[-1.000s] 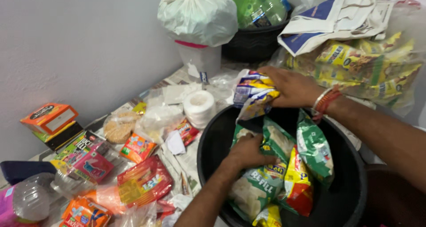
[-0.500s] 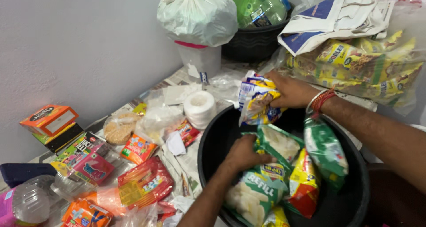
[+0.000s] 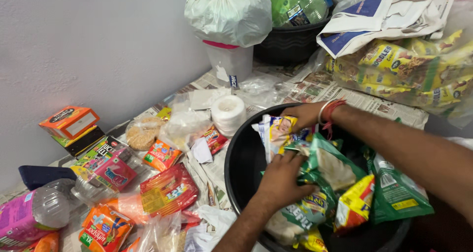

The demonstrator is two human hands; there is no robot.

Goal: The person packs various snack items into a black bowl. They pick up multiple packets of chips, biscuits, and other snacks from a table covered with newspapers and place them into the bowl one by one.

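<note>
Two hands are busy inside a big black tub (image 3: pixel 236 158) full of snack packets. The right hand (image 3: pixel 303 115) reaches across the far rim and closes its fingers on a white and yellow packet (image 3: pixel 277 134), which stands up near the tub's far-left side. The left hand (image 3: pixel 282 175) lies just below it, fingers bent and pressing down on a green packet (image 3: pixel 327 166); whether it truly grips that packet or only holds it flat is hard to tell. More packets sit beside them in the tub: a red and yellow packet (image 3: pixel 354 205) and another green bag (image 3: pixel 396 193) leaning on the right side. The step in hand looks like sorting the packets in the tub, with the white and yellow one being handled. The next move seems to call for a firm hold on that packet, while the other hand keeps the green ones from sliding. On the surface to the left, spread with newspaper (image 3: pixel 315 90), lie an orange box (image 3: pixel 69 122), a white roll (image 3: pixel 228 113) and a red packet (image 3: pixel 167 190), all well apart from the hands.
</note>
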